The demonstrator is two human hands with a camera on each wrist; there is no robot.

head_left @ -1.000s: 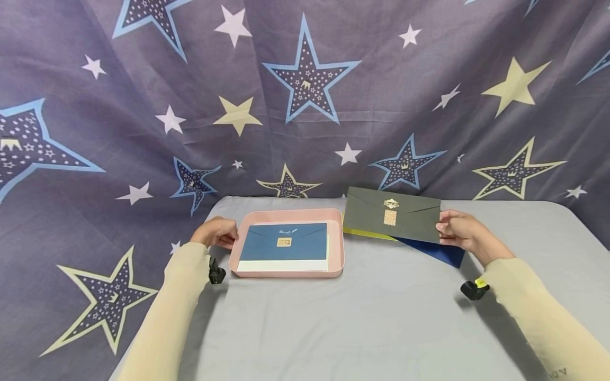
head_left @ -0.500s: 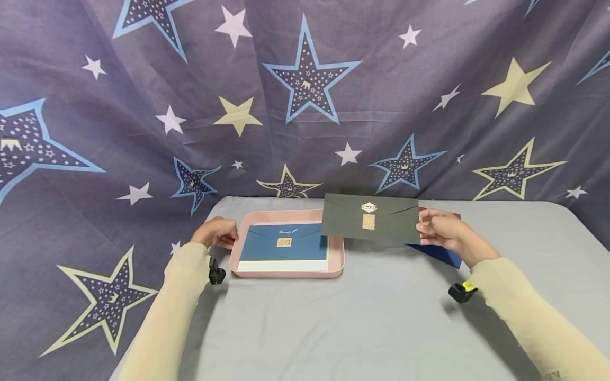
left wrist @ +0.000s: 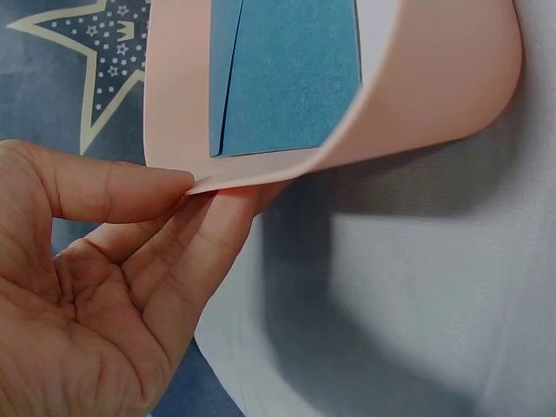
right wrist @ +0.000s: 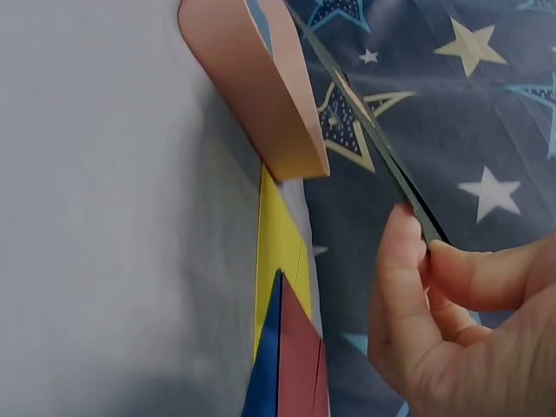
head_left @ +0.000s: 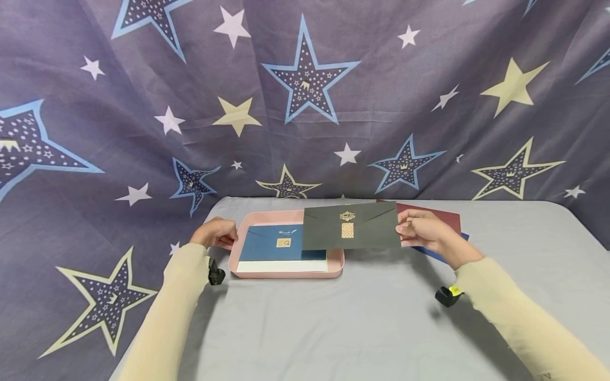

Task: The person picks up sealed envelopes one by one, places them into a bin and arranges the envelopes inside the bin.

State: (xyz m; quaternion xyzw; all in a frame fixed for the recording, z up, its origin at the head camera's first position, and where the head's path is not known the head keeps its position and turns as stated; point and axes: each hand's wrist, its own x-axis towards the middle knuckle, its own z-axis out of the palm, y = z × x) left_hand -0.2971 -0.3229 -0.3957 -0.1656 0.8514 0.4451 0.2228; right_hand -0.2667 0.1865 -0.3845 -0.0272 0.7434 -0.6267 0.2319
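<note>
Over the pink tray [head_left: 286, 272], the right hand [head_left: 421, 233] pinches the dark envelope [head_left: 350, 226].

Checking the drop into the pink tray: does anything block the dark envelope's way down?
Nothing visible blocks it. The dark envelope, pinched by the right hand, hangs over the pink tray, which already holds a blue envelope.

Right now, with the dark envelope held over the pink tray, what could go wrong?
1. The right hand pinches the dark envelope only at one end, so the free end might sag and catch the pink tray rim.
2. It may land crooked on the blue envelope already inside.
3. The left hand holds only the tray's edge; a bump could shift the tray.
</note>
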